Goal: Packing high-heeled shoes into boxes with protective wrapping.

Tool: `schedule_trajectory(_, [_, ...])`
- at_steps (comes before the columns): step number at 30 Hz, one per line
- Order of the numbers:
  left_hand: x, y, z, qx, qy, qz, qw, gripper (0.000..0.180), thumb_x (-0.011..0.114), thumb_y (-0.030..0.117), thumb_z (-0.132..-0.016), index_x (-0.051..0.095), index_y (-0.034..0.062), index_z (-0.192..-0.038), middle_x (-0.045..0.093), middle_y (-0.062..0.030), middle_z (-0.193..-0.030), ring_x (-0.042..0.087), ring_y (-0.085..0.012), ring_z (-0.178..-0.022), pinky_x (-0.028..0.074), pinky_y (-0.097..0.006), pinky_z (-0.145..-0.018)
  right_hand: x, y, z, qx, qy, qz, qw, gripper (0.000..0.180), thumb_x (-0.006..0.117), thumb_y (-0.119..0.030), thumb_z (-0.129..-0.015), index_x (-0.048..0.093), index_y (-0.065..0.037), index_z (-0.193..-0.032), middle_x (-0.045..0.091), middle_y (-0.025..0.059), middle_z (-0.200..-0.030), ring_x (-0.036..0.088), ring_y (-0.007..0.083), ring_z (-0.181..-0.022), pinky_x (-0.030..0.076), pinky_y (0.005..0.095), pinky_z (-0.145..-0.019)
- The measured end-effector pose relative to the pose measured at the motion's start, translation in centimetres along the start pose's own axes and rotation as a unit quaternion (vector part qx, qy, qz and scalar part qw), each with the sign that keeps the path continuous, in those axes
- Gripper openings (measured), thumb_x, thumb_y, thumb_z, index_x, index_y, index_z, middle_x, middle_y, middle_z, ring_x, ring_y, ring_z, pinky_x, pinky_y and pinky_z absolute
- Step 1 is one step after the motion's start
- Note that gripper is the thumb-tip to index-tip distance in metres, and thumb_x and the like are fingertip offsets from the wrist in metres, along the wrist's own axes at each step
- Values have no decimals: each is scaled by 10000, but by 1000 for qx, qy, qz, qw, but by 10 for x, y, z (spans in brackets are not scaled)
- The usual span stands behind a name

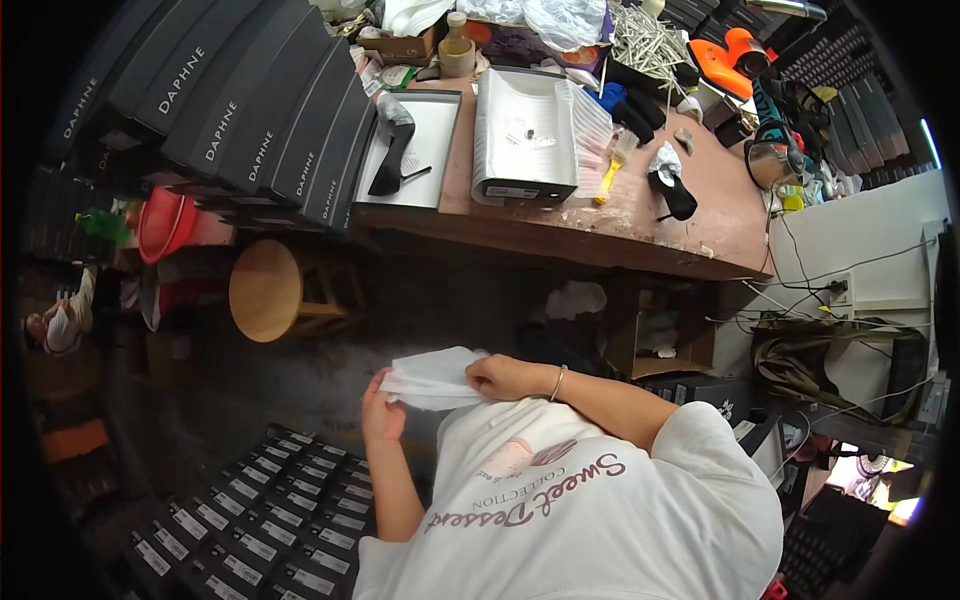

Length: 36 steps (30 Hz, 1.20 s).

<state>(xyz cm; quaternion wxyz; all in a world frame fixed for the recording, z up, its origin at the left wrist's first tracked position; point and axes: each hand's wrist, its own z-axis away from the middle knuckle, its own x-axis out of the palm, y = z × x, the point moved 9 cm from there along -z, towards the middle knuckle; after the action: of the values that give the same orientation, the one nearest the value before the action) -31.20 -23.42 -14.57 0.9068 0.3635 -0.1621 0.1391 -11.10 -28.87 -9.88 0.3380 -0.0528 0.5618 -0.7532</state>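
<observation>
My left hand [383, 412] and my right hand [508, 378] hold a thin white translucent sheet [432, 378], perhaps tissue paper or a soft bag, in front of my shirt. The left fingers pinch its left edge; the right hand is closed on its right end. Beyond them on the workbench [722, 215], an open shoe box [525, 186] is lined with white paper. To its left a black high-heeled shoe [393, 150] lies in a shallow white tray [432, 130]. Its likely partner, another black heel stuffed with white paper [675, 190], stands at the right.
Dark shoe boxes [250, 120] are stacked high at the left, and labelled boxes [270, 510] fill the lower left. A round wooden stool [265, 290] stands before the bench. A yellow-handled brush [608, 180] and an orange tool [720, 68] lie on the bench. Another person [65, 320] is far left.
</observation>
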Motion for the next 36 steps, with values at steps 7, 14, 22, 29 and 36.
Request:
schedule_trajectory(7, [26,-33,-8,98,68,-198,973,181,529,23,-887,611,1,-1047,633,-73,-955,599,-146,-863,481,-270,-775,-14,158,72,153,164,-97,970,220,645,-244,-815,639,-49,-918,663,126,-838,636,253,-794,495,345,-735])
schedule_trajectory(14, [48,-135,-28,68,-63,-556,826,243,499,8,-817,650,-16,-1006,666,-140,-950,616,-196,-883,474,-301,-790,11,429,204,489,283,-118,817,409,659,-222,-788,583,-74,-1161,610,198,-1129,564,352,-1085,451,403,-935])
schedule_trajectory(22, [47,-254,-96,-8,-137,-755,641,242,494,114,-837,667,25,-980,653,-211,-921,635,-366,-882,498,-374,-789,-19,616,185,434,315,-14,844,528,631,-205,-783,512,-112,-1289,550,250,-1192,497,398,-1159,421,412,-985])
schedule_trajectory(29, [57,-256,-138,94,-30,-790,605,224,568,139,-808,666,59,-993,652,-184,-947,639,-355,-844,510,-397,-741,109,781,176,422,72,147,892,561,631,-273,-786,496,-118,-1308,538,229,-1220,498,356,-1167,409,404,-989])
schedule_trajectory(36, [40,-268,-141,125,7,-775,619,234,573,148,-820,657,67,-1023,654,-167,-907,639,-327,-763,510,-377,-701,108,801,152,341,15,171,924,633,642,-372,-792,461,-112,-1340,505,217,-1279,474,324,-1202,372,393,-1019])
